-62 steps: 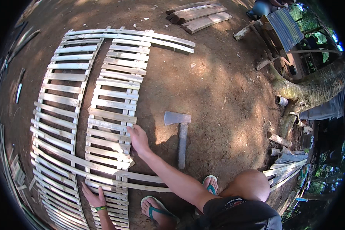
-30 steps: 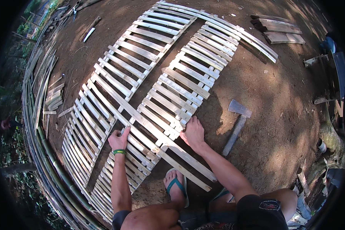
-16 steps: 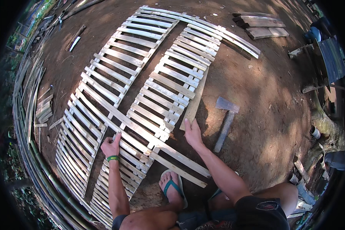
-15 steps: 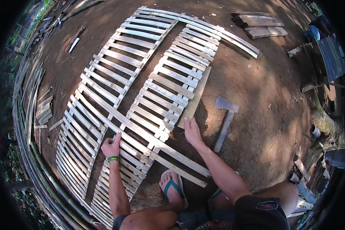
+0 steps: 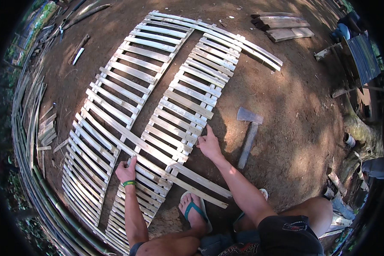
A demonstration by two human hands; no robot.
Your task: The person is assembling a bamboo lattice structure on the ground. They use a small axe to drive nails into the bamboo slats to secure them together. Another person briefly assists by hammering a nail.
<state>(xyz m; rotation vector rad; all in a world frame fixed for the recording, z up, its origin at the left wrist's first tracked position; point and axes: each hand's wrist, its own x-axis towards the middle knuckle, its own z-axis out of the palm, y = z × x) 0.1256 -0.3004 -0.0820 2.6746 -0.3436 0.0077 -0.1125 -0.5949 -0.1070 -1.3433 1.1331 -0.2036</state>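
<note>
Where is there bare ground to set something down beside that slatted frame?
Bare dirt lies right of the slatted frame, between the axe and the plank stack. A narrow dirt strip runs between the frame's two panels. Crowded: the left edge with bamboo poles, and near the right hand by the axe.

Bare brown dirt ground [image 5: 294, 98], dappled with sun patches and leaf shade. Stack of flat wooden planks [image 5: 281, 26] laid at top right. Long bamboo poles [image 5: 30, 170] piled along left edge, short offcuts [image 5: 47, 128] scattered beside. Corrugated metal sheet [image 5: 365, 57] propped at right. Gnarled tree roots [image 5: 362, 132] seen at right edge. Green foliage [image 5: 45, 10] glimpsed at upper left.
</note>
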